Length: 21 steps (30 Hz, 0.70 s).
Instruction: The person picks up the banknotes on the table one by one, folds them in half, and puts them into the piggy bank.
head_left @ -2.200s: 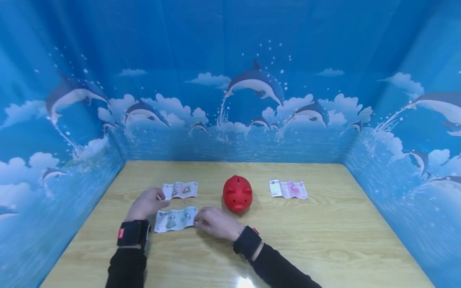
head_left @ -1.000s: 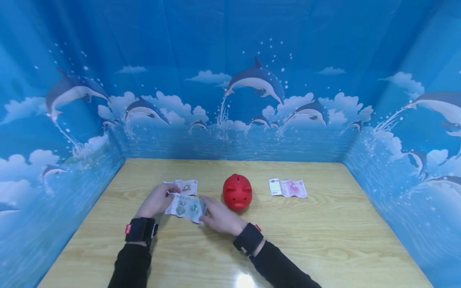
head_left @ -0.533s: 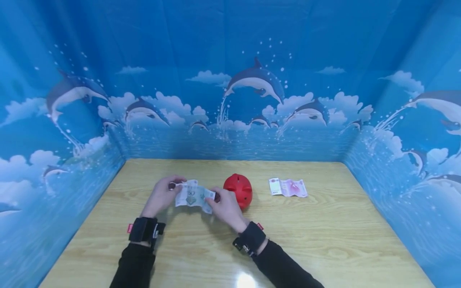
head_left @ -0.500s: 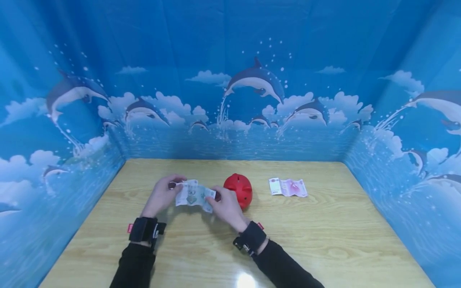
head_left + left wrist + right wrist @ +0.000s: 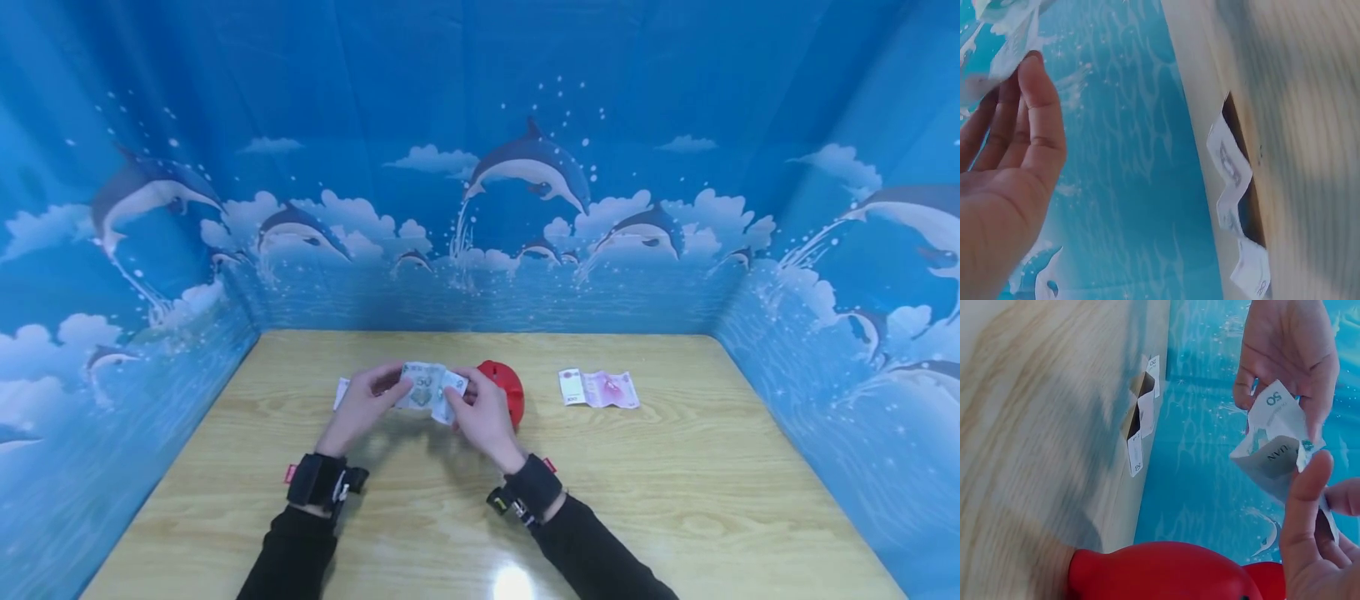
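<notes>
Between my two hands is a creased green 50 yuan banknote (image 5: pixel 422 385), raised above the table. My left hand (image 5: pixel 369 402) pinches its left end between thumb and fingers. At its right end, the thumb and fingers of my right hand (image 5: pixel 482 411) pinch it too. In the right wrist view the banknote (image 5: pixel 1275 440) is bent, with a fold across it. The red piggy bank (image 5: pixel 504 385) stands just behind my right hand, which hides part of it. A second, wavy banknote (image 5: pixel 1232 169) lies on the table beyond my left hand, mostly hidden in the head view.
A pink 100 banknote (image 5: pixel 598 389) lies on the wooden table (image 5: pixel 675 483), to the right of the piggy bank. A blue curtain (image 5: pixel 375 167) printed with dolphins encloses the back and sides.
The green banknote lay flat on the table, then both hands lifted it and moved it away and to the right. Its right end has become folded. The piggy bank and pink banknote stayed put.
</notes>
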Motion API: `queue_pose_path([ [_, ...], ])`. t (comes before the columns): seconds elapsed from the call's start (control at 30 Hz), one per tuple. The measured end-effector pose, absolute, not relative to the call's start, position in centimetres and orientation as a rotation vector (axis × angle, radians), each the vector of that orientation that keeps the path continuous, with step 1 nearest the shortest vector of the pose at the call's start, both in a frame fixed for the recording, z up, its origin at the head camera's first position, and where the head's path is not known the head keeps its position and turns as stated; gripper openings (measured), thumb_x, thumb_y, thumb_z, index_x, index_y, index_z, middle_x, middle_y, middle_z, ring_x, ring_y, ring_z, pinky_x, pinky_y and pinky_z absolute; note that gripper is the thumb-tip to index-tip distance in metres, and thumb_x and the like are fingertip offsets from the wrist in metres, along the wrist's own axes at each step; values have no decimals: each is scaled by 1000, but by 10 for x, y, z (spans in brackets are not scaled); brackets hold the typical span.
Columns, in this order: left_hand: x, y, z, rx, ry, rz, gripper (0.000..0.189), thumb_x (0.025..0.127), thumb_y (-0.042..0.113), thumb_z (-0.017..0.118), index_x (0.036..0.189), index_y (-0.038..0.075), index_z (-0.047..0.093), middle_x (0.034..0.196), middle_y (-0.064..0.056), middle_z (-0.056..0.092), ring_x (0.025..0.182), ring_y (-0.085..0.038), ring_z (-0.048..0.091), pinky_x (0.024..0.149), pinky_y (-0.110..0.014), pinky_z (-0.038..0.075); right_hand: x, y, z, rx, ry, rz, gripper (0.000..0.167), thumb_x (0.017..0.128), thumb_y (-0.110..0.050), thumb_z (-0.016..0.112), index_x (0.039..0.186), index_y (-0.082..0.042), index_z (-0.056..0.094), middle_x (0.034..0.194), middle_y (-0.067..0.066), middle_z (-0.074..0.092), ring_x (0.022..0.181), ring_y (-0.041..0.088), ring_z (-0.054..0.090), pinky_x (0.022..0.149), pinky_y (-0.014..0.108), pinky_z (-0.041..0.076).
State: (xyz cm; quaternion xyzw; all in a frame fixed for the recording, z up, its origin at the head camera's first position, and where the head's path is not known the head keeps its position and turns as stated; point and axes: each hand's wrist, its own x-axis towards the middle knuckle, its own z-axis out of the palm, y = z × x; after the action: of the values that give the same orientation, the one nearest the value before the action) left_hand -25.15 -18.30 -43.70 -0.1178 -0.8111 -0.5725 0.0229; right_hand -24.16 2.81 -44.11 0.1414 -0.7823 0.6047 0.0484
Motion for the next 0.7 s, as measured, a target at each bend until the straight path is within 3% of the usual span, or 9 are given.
queue_pose_path([
  [0.13,-249,-177,-436,-413,-2438,-1909,42,101,30,56,127,-2,61,115,-24,66,95,-21,68,82,-42,59,-242,27,-441,405,-2367,1847,26,96,-12,62,122,-8,61,96,16,73,55,13,62,44,28,52],
  [0.23,-247,-172,-436,-426,-2428,-1893,45,104,33,48,128,-4,60,113,-25,66,92,-22,68,80,-41,58,-242,26,-440,391,-2350,1868,27,95,-11,62,122,-6,60,96,18,72,56,12,62,44,28,52],
  [0.47,-247,-159,-444,-457,-2542,-1573,46,103,36,50,139,10,55,136,-13,60,121,-27,59,97,-43,51,-244,26,-441,401,-2332,1934,28,96,-10,62,123,-4,60,98,20,72,56,12,63,53,45,58],
  [0.53,-247,-156,-446,-485,-2527,-1552,44,103,33,50,139,9,55,133,-15,62,118,-29,61,96,-43,52,-244,26,-442,391,-2331,1969,28,97,-10,60,125,-4,60,100,20,72,58,17,66,55,45,58],
  [0.7,-247,-151,-448,-491,-2494,-1568,44,101,30,55,139,8,55,131,-18,63,111,-30,66,89,-38,56,-244,27,-442,415,-2300,2072,31,103,-12,49,132,-2,57,103,25,71,69,41,69,52,31,57],
])
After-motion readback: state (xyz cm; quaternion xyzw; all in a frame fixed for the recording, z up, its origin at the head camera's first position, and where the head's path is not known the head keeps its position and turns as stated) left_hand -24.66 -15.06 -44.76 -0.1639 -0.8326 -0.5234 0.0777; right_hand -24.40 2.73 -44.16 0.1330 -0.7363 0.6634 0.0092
